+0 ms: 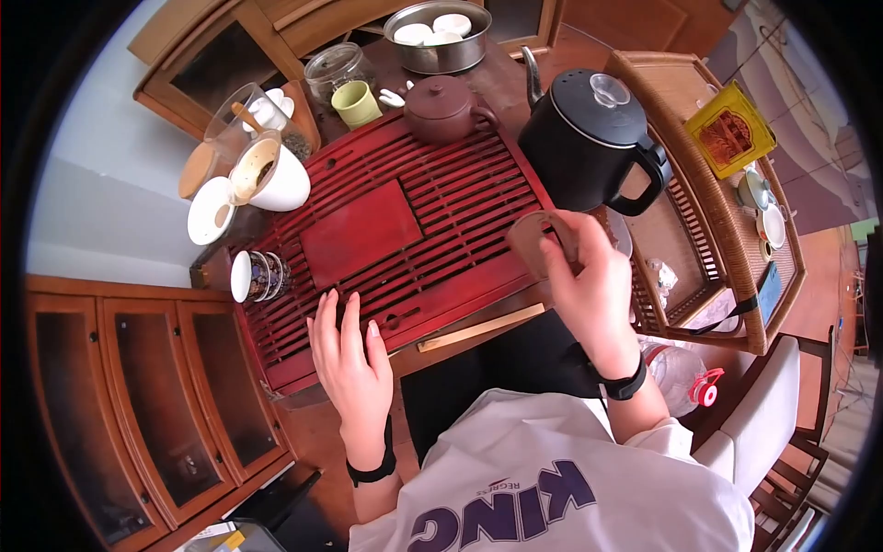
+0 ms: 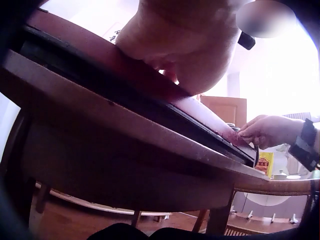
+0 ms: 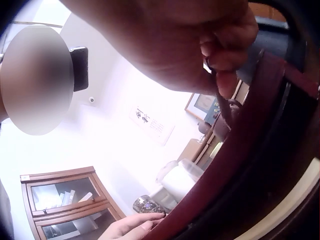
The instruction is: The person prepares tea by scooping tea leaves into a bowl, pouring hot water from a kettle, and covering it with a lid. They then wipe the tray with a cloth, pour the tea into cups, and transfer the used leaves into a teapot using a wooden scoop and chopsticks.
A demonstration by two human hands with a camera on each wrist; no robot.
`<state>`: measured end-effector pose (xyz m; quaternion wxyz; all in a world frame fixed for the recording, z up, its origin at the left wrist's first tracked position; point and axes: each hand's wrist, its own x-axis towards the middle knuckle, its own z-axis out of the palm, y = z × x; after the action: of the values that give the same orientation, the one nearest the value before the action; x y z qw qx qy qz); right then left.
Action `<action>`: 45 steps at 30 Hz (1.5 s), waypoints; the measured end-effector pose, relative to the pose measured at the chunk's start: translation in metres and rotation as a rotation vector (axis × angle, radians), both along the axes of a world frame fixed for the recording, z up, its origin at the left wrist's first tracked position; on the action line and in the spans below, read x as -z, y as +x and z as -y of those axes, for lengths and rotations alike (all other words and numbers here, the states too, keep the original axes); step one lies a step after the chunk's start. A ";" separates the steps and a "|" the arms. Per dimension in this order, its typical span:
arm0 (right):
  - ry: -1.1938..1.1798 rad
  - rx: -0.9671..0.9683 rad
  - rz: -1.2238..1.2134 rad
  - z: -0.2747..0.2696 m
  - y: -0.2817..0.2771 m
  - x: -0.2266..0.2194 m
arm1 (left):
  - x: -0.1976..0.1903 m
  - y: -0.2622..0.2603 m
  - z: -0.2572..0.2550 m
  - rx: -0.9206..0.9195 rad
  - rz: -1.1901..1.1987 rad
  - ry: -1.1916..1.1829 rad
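Note:
My right hand (image 1: pixel 589 281) pinches a folded brown cloth (image 1: pixel 528 245) at the right end of the red slatted tea tray (image 1: pixel 363 253). In the right wrist view the cloth (image 3: pixel 223 107) hangs thin and edge-on below curled fingers. With fingers extended, my left hand (image 1: pixel 351 354) rests on the tray's near edge. A stack of patterned cups (image 1: pixel 262 276) stands on the tray to its left. At the tray's far side sits a brown clay teapot (image 1: pixel 441 112). A black electric kettle (image 1: pixel 584 138) stands just beyond the right hand.
Left of the tray are a white canister (image 1: pixel 279 184) and its lid (image 1: pixel 212 212). Behind stand a green cup (image 1: pixel 355 104), a glass jar (image 1: pixel 338 69) and a metal bowl (image 1: pixel 437 41) of white cups. A wicker cart (image 1: pixel 782 313) stands right; a wooden strip (image 1: pixel 483 327) lies in front.

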<state>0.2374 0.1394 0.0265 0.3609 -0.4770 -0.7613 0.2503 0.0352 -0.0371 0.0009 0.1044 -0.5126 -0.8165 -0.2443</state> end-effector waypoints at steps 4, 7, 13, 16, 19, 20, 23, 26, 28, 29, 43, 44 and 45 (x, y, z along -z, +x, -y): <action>0.070 -0.164 -0.077 0.015 -0.020 0.010 | 0.003 0.001 0.000 -0.012 -0.046 -0.022; -0.021 -0.273 -0.018 0.037 -0.041 0.002 | 0.003 0.003 -0.001 -0.016 -0.076 -0.046; -0.017 -0.416 -0.021 0.048 -0.058 0.001 | 0.002 0.003 -0.002 -0.007 -0.100 -0.058; -0.024 -0.364 0.009 0.030 -0.037 -0.002 | 0.003 0.003 -0.002 -0.011 -0.107 -0.056; -0.047 -0.253 0.037 0.005 -0.004 -0.009 | 0.004 0.003 -0.003 -0.014 -0.118 -0.055; -0.104 -0.207 0.062 -0.004 0.008 -0.010 | 0.003 0.003 -0.003 -0.012 -0.130 -0.055; -0.194 -0.109 0.058 -0.024 0.035 -0.018 | 0.004 0.003 -0.003 -0.013 -0.130 -0.054; -0.264 -0.096 -0.002 -0.026 0.038 -0.013 | 0.005 0.003 -0.003 -0.015 -0.132 -0.053; -0.243 -0.150 -0.049 -0.019 0.029 -0.009 | 0.006 0.002 -0.002 -0.010 -0.136 -0.052; -0.210 -0.189 -0.037 -0.013 0.021 -0.005 | 0.006 0.002 -0.002 -0.006 -0.140 -0.053; 0.009 -0.116 0.012 0.000 0.001 -0.001 | 0.006 0.004 -0.003 -0.015 -0.130 -0.051; -0.014 -0.056 0.015 -0.009 0.012 -0.005 | 0.006 0.004 -0.003 -0.013 -0.135 -0.046; -0.029 0.002 0.034 -0.016 0.023 -0.006 | 0.006 0.004 -0.003 -0.020 -0.130 -0.046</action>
<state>0.2599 0.1552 0.0329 0.3410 -0.4873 -0.7632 0.2527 0.0395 -0.0342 -0.0050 0.1480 -0.5216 -0.8184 -0.1906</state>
